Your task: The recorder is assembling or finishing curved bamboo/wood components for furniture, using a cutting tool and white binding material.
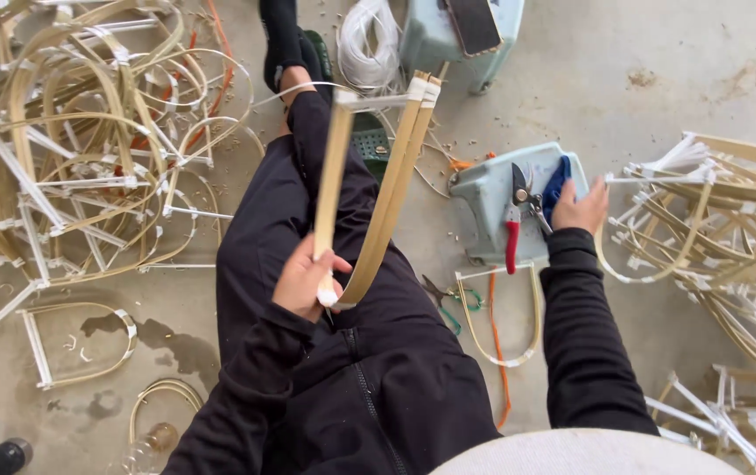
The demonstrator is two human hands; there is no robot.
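Concrete floor point(659, 53) lay littered with bamboo frames. Left hand point(307, 280) gripped a bent bamboo strip point(378, 220) closed-fisted; right hand point(582, 208), fingers loosely open, reached among red-handled pruners point(513, 220) on a small stool point(483, 202), likely mid-assembly.

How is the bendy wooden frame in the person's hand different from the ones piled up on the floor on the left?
The held frame is a narrow, tall loop standing upright in the left hand; the floor pile holds wider, rounder arches lying flat and tangled together. The held frame is alone, gripped at its bottom bend; the piled ones lie loose, untouched. Both are pale bamboo-like strips with white bindings. The right hand rests by red-handled cutters on a small stool.
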